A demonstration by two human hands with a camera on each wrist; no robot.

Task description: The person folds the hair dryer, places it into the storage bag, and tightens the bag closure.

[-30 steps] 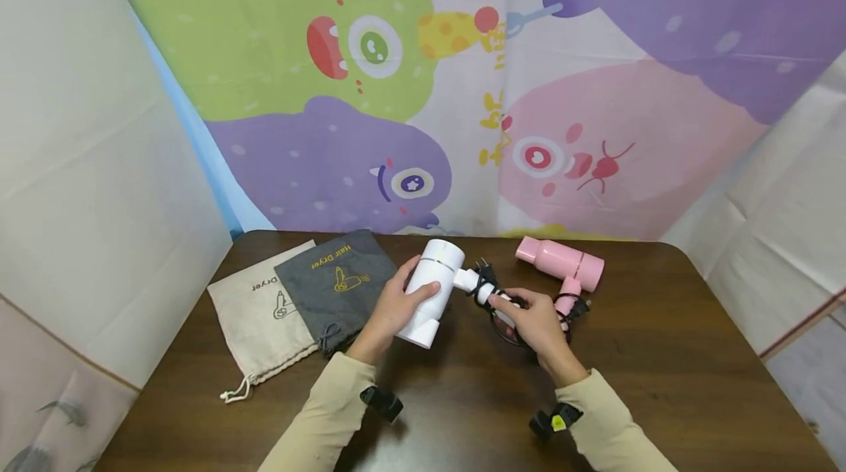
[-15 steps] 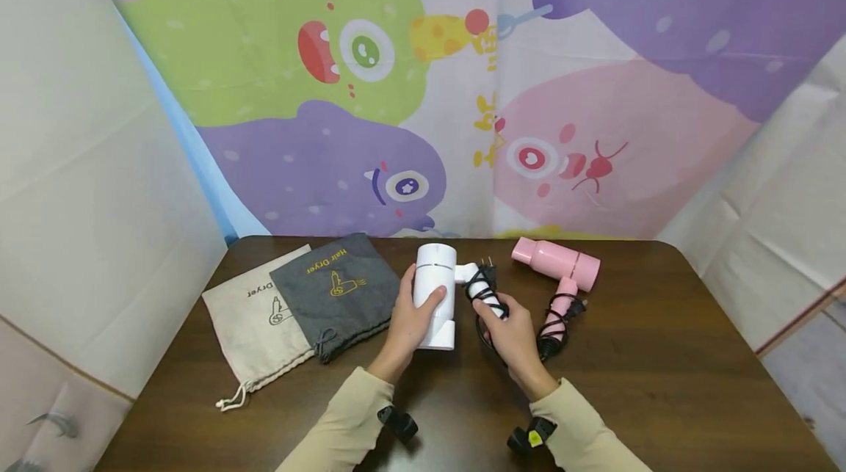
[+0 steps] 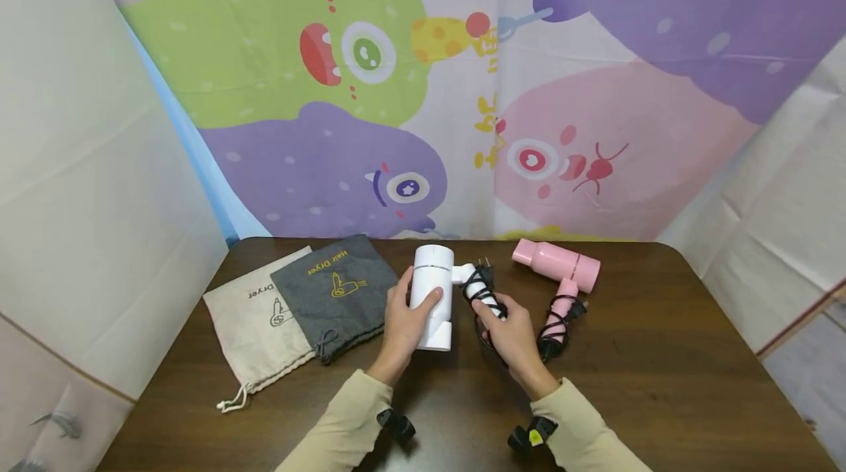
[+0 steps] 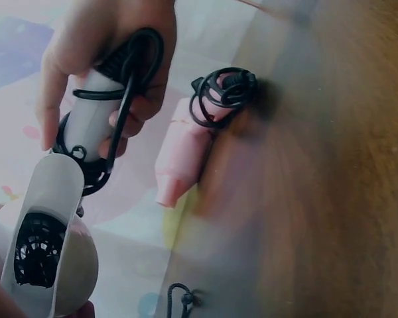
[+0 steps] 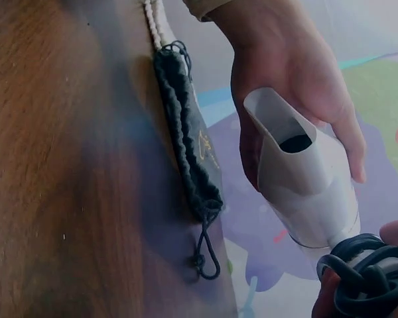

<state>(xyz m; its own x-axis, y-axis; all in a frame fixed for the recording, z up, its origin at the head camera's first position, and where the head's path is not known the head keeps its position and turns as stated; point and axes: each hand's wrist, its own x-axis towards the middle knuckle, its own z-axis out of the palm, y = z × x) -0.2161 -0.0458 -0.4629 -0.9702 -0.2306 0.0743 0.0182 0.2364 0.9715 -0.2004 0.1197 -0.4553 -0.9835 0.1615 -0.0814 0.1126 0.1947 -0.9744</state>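
Observation:
A white hair dryer [image 3: 434, 277] is held above the table between both hands, its nozzle [image 4: 60, 192] toward the person. My left hand [image 3: 405, 318] grips the barrel from the left, thumb across its front. Around the handle, which is wrapped in a black cord [image 3: 477, 285], my right hand [image 3: 512, 332] curls its fingers. The plug prongs stick up beside the handle's top. In the right wrist view the white barrel [image 5: 312, 192] lies against the left palm, and the bundled cord [image 5: 371, 278] is at the right fingers.
A pink hair dryer [image 3: 558, 263] with its cord wound on the handle lies at the right back of the brown table [image 3: 628, 384]. On the left, a dark grey drawstring bag [image 3: 337, 310] overlaps a cream drawstring bag [image 3: 258, 340]. A cartoon-printed cloth [image 3: 463, 90] hangs behind.
The white hair dryer has turned from a slant to nearly upright, and the right hand has moved left, uncovering the pink dryer's handle. Over the last half second almost nothing moved.

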